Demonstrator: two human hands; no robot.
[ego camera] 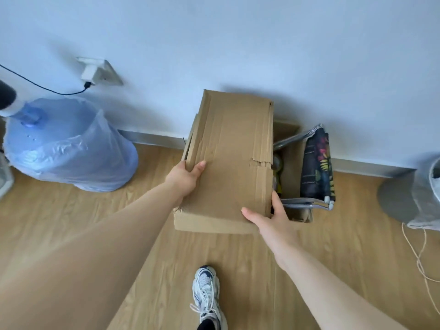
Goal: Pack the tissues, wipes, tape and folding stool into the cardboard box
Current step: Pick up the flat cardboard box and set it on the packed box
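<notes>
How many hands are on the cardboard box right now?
2. The left hand grips the left edge of the box flap, thumb on top. The right hand holds the flap's near right corner. The cardboard box sits on the floor by the wall.

I see the cardboard box [228, 163] on the floor by the wall, one flap folded over, folding stool [316, 167] upright inside, possibly tape [277, 163] beside it

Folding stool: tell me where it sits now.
In the head view the folding stool stands folded in the right side of the cardboard box, poking above it, right of the flap both hands hold.
</notes>
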